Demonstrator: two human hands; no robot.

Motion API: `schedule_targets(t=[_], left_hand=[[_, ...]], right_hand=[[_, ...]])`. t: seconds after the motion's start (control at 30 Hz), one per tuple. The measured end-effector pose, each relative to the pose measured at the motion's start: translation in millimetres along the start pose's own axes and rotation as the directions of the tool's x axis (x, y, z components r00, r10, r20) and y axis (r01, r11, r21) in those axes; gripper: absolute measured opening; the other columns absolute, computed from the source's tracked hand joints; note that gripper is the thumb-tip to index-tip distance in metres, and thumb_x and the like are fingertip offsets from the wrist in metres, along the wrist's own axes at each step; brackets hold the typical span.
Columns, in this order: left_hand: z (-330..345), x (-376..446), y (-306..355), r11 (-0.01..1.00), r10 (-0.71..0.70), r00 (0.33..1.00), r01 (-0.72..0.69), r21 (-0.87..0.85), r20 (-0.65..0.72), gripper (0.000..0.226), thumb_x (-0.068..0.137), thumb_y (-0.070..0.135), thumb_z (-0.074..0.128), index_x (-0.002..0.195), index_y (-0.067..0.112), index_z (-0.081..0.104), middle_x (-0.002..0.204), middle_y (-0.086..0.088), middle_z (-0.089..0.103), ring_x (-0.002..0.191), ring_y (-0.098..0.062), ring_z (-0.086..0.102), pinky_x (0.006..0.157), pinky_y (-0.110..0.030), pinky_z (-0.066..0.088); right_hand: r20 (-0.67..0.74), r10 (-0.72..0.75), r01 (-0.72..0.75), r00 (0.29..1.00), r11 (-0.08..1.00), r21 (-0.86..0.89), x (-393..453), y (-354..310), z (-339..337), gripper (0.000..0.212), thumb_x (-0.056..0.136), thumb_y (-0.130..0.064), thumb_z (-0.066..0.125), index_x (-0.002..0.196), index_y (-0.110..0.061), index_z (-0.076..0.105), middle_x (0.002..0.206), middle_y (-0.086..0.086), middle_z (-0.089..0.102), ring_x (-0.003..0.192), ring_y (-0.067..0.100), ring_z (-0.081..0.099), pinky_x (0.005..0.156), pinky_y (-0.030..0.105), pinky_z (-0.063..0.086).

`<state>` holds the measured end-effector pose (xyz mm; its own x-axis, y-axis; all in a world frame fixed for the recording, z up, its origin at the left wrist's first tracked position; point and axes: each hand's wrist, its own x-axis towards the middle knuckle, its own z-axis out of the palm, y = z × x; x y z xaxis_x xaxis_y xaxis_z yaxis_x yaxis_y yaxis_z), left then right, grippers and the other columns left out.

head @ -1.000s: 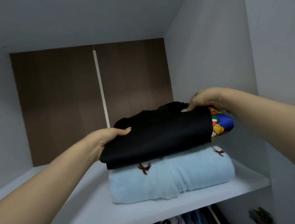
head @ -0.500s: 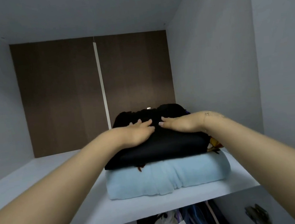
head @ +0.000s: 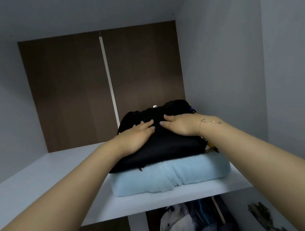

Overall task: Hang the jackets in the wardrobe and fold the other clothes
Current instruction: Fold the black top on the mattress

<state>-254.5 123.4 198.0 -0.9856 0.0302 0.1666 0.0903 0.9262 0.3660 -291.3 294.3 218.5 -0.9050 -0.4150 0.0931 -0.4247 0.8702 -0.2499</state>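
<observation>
My left hand (head: 135, 138) and right hand (head: 180, 126) press flat, fingers straight, on the folded black garment (head: 161, 148) atop the folded light-blue towel (head: 170, 176), grey wardrobe wall (head: 223, 80) at three o'clock.

The black cloth (head: 157, 149) looks smooth and matt. The blue cloth (head: 170, 176) under it looks soft and fuzzy, like a towel. The shelf (head: 41, 177) is smooth and white, with a dull shine. The back wall (head: 69, 90) looks like dark brown wood, matt. The hinge (head: 258, 211) is dull metal. The bracelet (head: 210, 121) is thin, shiny metal.
</observation>
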Motion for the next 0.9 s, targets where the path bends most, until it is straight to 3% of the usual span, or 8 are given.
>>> schedule_targets(t=[0.1, 0.17, 0.27, 0.37, 0.47, 0.57, 0.73, 0.9], left_hand=[[-1, -24, 0, 0.998, 0.048, 0.990, -0.051, -0.022, -0.136, 0.051, 0.103, 0.051, 0.025, 0.153, 0.038, 0.022, 0.162, 0.002, 0.018, 0.150, -0.015, 0.013, 0.119, -0.031, 0.010], [0, -48, -3, 0.997, 0.078, 0.982, -0.073, 0.033, -0.170, 0.053, 0.103, 0.052, 0.020, 0.154, 0.038, 0.018, 0.163, 0.000, 0.016, 0.150, -0.016, 0.011, 0.121, -0.037, 0.010], [9, -90, -15, 0.966, 0.132, 0.964, -0.074, 0.246, -0.229, 0.056, 0.101, 0.055, 0.012, 0.154, 0.039, 0.003, 0.165, -0.001, 0.002, 0.151, -0.016, -0.003, 0.120, -0.049, -0.004], [23, -141, -37, 0.872, 0.299, 0.877, -0.091, 0.482, -0.376, 0.065, 0.096, 0.057, 0.002, 0.154, 0.031, -0.010, 0.164, -0.001, -0.012, 0.150, -0.017, -0.014, 0.119, -0.053, -0.009], [45, -197, -56, 0.824, 0.457, 0.756, -0.163, 0.542, -0.469, 0.066, 0.099, 0.055, 0.004, 0.156, 0.025, -0.006, 0.164, -0.005, -0.009, 0.151, -0.020, -0.009, 0.120, -0.054, -0.003], [75, -246, -66, 0.789, 0.563, 0.684, -0.277, 0.549, -0.464, 0.065, 0.099, 0.052, 0.012, 0.157, 0.024, 0.003, 0.164, -0.007, -0.004, 0.152, -0.024, -0.002, 0.119, -0.057, 0.006], [133, -315, -64, 0.803, 0.588, 0.694, -0.441, 0.401, -0.415, 0.064, 0.099, 0.047, 0.020, 0.157, 0.022, 0.010, 0.164, -0.008, 0.001, 0.152, -0.025, 0.001, 0.119, -0.058, 0.011], [197, -382, -23, 0.718, 0.696, 0.643, -0.615, 0.326, -0.319, 0.063, 0.099, 0.043, 0.032, 0.156, 0.019, 0.020, 0.164, -0.011, 0.007, 0.151, -0.028, 0.008, 0.116, -0.062, 0.016]], right_hand=[[-0.162, -0.043, 0.035, 0.986, 0.998, -0.051, -22, -4, -3, 0.059, 0.103, -0.052, 0.021, 0.156, -0.027, 0.010, 0.159, 0.007, 0.026, 0.145, 0.026, 0.027, 0.115, 0.037, 0.024], [-0.279, -0.086, 0.058, 0.956, 0.992, -0.110, -49, -13, 4, 0.061, 0.103, -0.052, 0.022, 0.156, -0.025, 0.011, 0.161, 0.005, 0.021, 0.147, 0.024, 0.023, 0.117, 0.039, 0.023], [-0.424, -0.172, 0.043, 0.889, 0.954, -0.296, -96, -31, 27, 0.064, 0.102, -0.053, 0.022, 0.156, -0.024, 0.007, 0.164, 0.001, 0.005, 0.150, 0.018, 0.007, 0.121, 0.041, 0.008], [-0.560, -0.162, -0.084, 0.812, 0.918, -0.387, -147, -50, 66, 0.065, 0.101, -0.052, 0.022, 0.156, -0.023, 0.002, 0.164, 0.000, 0.000, 0.151, 0.017, -0.002, 0.122, 0.041, 0.002], [-0.639, -0.125, -0.165, 0.759, 0.913, -0.374, -203, -68, 112, 0.066, 0.101, -0.049, 0.025, 0.156, -0.020, 0.002, 0.164, 0.002, 0.000, 0.151, 0.017, -0.004, 0.122, 0.041, -0.003], [-0.695, -0.060, -0.270, 0.717, 0.895, -0.356, -263, -82, 153, 0.065, 0.102, -0.047, 0.031, 0.156, -0.018, 0.010, 0.164, 0.004, 0.005, 0.151, 0.020, 0.001, 0.122, 0.044, 0.002], [-0.715, 0.141, -0.453, 0.684, 0.851, -0.265, -374, -88, 208, 0.065, 0.100, -0.046, 0.027, 0.156, -0.017, 0.012, 0.164, 0.004, 0.007, 0.151, 0.019, 0.002, 0.122, 0.047, 0.007], [-0.672, 0.303, -0.596, 0.676, 0.761, -0.257, -490, -87, 249, 0.064, 0.101, -0.044, 0.028, 0.156, -0.017, 0.010, 0.164, 0.004, 0.006, 0.151, 0.020, 0.001, 0.122, 0.046, 0.008]])
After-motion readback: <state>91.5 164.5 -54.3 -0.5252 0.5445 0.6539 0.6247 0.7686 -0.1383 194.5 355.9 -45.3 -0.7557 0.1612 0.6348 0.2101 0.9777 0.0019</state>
